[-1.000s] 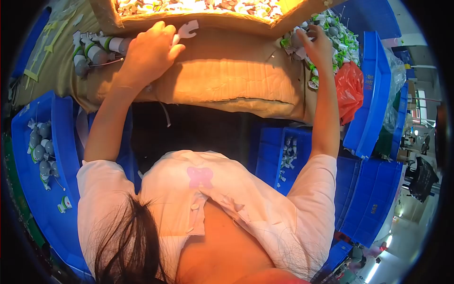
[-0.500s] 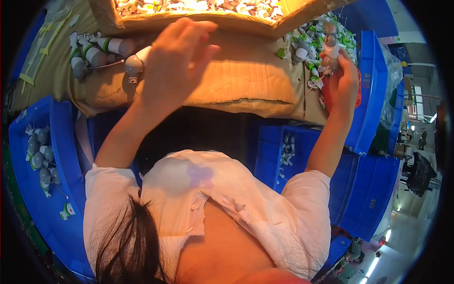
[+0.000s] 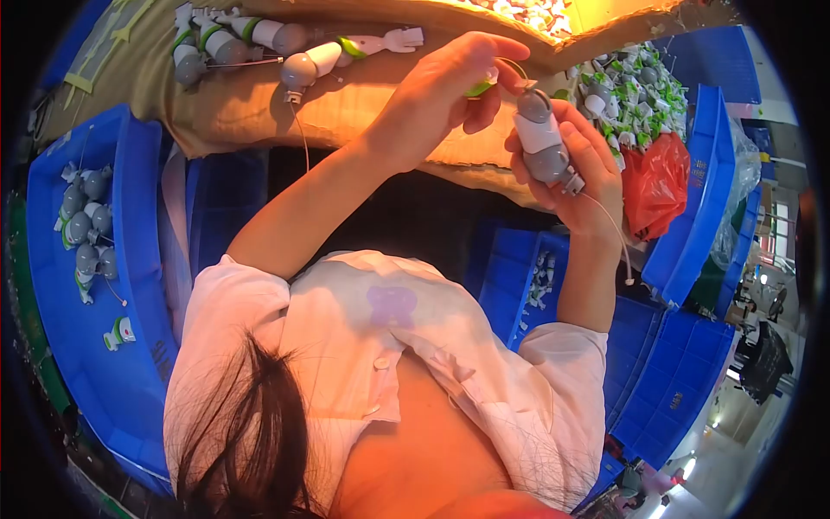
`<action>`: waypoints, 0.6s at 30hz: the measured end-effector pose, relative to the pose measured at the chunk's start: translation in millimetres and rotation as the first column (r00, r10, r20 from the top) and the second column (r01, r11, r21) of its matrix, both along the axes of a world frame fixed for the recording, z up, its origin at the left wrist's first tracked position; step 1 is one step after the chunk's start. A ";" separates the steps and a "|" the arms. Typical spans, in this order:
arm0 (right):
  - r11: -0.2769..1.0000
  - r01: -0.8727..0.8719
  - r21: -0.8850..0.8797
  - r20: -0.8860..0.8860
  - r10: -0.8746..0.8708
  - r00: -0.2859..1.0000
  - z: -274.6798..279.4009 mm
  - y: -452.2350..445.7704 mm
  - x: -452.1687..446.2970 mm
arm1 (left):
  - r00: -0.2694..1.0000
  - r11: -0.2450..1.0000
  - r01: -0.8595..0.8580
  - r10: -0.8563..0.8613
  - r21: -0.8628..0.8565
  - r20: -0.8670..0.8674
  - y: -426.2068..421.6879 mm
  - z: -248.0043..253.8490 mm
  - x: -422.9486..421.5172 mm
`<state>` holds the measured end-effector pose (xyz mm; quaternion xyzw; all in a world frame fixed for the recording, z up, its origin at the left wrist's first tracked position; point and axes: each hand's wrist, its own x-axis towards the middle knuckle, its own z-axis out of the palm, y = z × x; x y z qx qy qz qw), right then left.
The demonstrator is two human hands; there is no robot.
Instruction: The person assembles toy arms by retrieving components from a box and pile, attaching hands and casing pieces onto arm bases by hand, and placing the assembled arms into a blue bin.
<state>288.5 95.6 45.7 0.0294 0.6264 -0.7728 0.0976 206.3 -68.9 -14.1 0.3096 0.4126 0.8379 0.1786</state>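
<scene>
In the head view my right hand (image 3: 575, 169) is closed round a jointed grey-and-white arm part (image 3: 539, 134). From its lower end hangs a thin white cable with a small plug (image 3: 628, 278). My left hand (image 3: 441, 99) is just left of the part's upper end, its fingers curled round a small green ring-shaped piece (image 3: 482, 84). Whether the fingertips touch the arm part, I cannot tell. Beyond my left forearm lies a longer assembled arm (image 3: 324, 59) with a green band and a white claw-like end.
More grey-and-white arms (image 3: 225, 39) lie at the back left. A cardboard box (image 3: 605, 39) of small parts stands behind. To the right are a pile of green-and-white pieces (image 3: 635, 95), a red plastic bag (image 3: 657, 186) and a blue bin (image 3: 705, 190). Another blue bin (image 3: 138, 208) holds arms at left.
My right hand has come inward from the pile, bringing the arm part. My left hand has moved right towards it, its spread fingers now curled round the green piece. The camera view has shifted.
</scene>
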 end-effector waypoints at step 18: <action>0.697 -0.006 -0.717 0.176 0.189 0.966 -55.1 -41.0 -8.4 | 0.974 0.953 -0.170 0.201 0.249 -0.104 4.0 -11.4 3.5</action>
